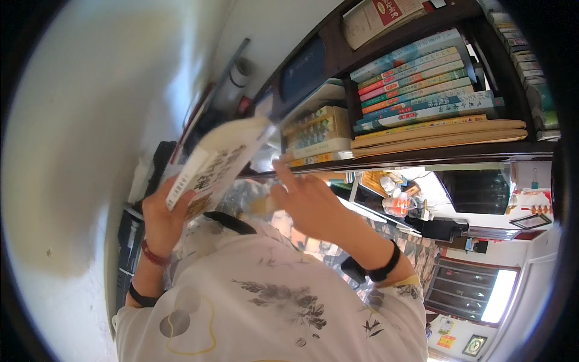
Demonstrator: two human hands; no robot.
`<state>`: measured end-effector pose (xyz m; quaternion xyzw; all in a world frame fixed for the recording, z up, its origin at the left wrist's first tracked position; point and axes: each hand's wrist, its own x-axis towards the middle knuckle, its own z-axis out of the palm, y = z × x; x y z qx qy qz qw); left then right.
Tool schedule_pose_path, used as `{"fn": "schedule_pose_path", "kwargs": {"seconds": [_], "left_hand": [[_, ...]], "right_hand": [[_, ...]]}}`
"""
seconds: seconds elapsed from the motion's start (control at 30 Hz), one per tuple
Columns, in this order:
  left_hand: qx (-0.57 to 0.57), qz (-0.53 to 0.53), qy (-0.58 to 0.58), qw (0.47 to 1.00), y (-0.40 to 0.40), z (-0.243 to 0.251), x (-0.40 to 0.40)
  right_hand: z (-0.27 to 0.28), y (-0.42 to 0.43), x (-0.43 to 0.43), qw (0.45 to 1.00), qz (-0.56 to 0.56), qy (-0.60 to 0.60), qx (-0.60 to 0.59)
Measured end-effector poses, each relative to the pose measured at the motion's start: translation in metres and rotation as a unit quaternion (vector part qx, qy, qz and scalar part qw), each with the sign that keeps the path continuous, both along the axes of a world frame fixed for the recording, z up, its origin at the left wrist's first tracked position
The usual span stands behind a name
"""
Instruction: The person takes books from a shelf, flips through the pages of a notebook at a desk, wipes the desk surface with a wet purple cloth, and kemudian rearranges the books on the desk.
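Observation:
My left hand [160, 215] grips a pale paperback book [221, 167] by its lower end, thumb on the cover. Dark printed writing runs along the cover, and the book is tilted and slightly blurred. To its right, my right hand [312, 203] is raised in front of the shelf edge, index finger stretched towards a yellow-spined book [316, 159] at the end of the lower row. Whether that fingertip touches anything I cannot tell. A blurred yellowish thing [261, 204] shows beside the curled fingers of this hand; whether they hold it is unclear.
A dark wooden bookshelf [407, 158] crosses the upper right, with several books [416, 86] packed in its compartments. Near the wall stand a paper roll [240, 72] and a black case-like object [129, 244]. Beyond the shelf are a television [475, 190] and a cluttered cabinet [371, 199].

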<state>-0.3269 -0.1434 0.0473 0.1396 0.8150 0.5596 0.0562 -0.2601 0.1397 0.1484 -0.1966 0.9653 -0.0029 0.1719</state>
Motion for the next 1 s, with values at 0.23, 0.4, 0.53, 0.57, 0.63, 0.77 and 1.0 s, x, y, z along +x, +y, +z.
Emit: {"fn": "schedule_pose_path", "kwargs": {"seconds": [0.23, 0.4, 0.53, 0.57, 0.63, 0.77, 1.0], "left_hand": [[0.059, 0.063, 0.097, 0.992, 0.016, 0.011, -0.038], [0.101, 0.055, 0.094, 0.989, 0.035, 0.001, -0.069], [0.141, 0.026, 0.092, 0.985, 0.049, 0.001, -0.086], [0.131, 0.008, 0.094, 0.987, 0.053, 0.004, -0.089], [0.151, -0.012, 0.091, 0.984, 0.058, 0.001, -0.094], [0.142, -0.049, 0.097, 0.984, 0.069, 0.005, -0.101], [0.218, -0.062, 0.071, 0.971, 0.092, 0.000, -0.113]], "right_hand": [[-0.059, 0.006, -0.071, 0.988, -0.039, 0.054, 0.137], [-0.071, -0.001, -0.102, 0.989, -0.119, 0.059, 0.071], [-0.062, 0.017, -0.131, 0.976, -0.175, 0.077, 0.101], [-0.060, 0.023, -0.131, 0.975, -0.181, 0.077, 0.103], [-0.052, 0.029, -0.133, 0.969, -0.229, 0.040, 0.085], [-0.053, 0.025, -0.118, 0.954, -0.279, 0.062, 0.086], [-0.053, 0.016, -0.104, 0.950, -0.293, 0.068, 0.085]]}}
